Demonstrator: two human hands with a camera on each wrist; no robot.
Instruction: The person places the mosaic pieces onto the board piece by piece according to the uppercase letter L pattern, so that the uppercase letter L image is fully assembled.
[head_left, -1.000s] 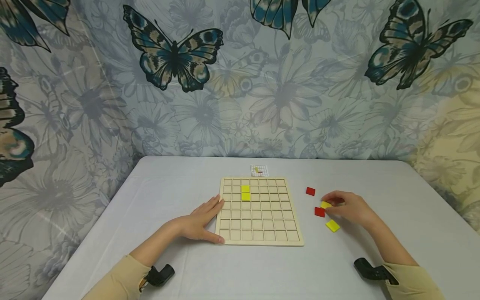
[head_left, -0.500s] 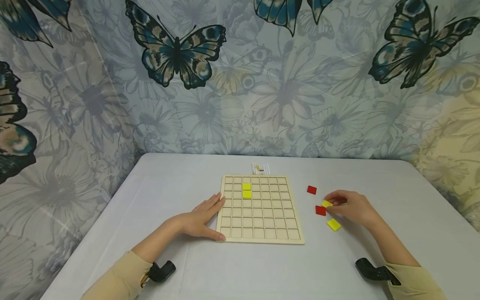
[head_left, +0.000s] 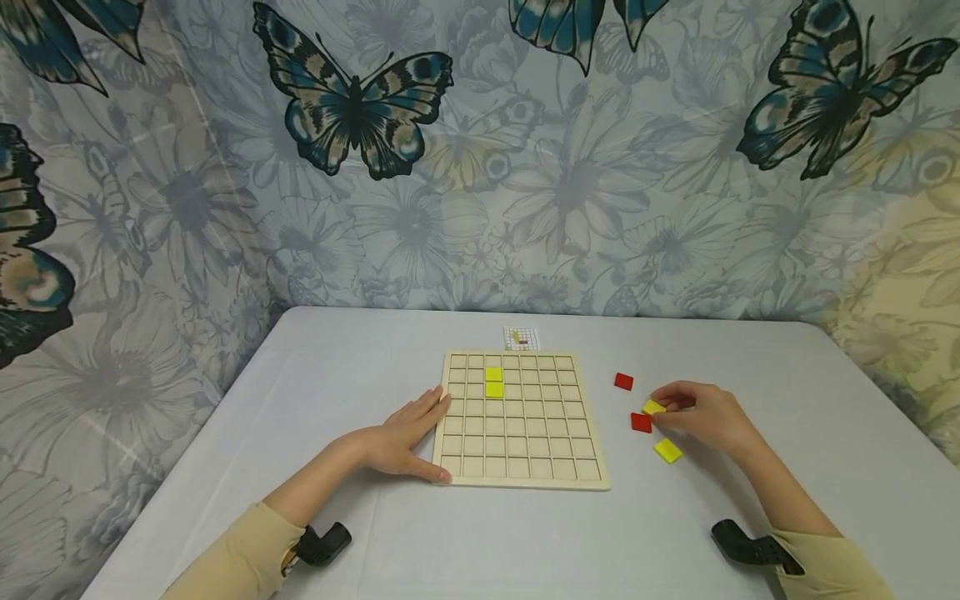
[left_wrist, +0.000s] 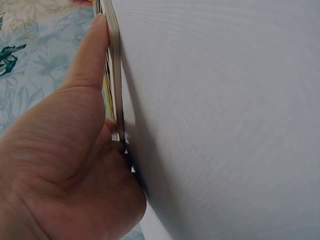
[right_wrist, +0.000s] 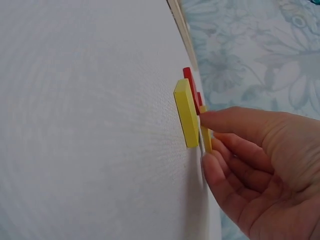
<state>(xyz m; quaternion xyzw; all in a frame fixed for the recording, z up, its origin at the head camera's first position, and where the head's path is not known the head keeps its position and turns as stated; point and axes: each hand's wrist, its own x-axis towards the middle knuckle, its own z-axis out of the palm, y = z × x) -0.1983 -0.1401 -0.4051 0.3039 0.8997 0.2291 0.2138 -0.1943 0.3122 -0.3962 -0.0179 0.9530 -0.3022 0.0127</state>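
Observation:
My left hand (head_left: 397, 433) lies spread along the left edge of a wooden grid board (head_left: 528, 446), its thumb at the near corner. In the left wrist view the thumb (left_wrist: 90, 57) runs straight along the board's side (left_wrist: 116, 75). Two yellow square tiles (head_left: 493, 382) sit one above the other in the board's cells. Right of the board, my right hand (head_left: 705, 415) pinches a yellow tile (head_left: 654, 407) between thumb and fingers, close to the table. Just beside it lies a red tile (head_left: 641, 422). Nearer me is another yellow tile (head_left: 667, 451).
A second red tile (head_left: 623, 381) lies farther back, right of the board. Behind the board is a small printed grid card (head_left: 521, 338) with coloured squares. The white-covered table (head_left: 525, 550) ends at a butterfly-patterned backdrop (head_left: 570, 192).
The head view has shifted slightly. Both hands keep their places, the right still pinching the yellow tile and the left still at the board's edge.

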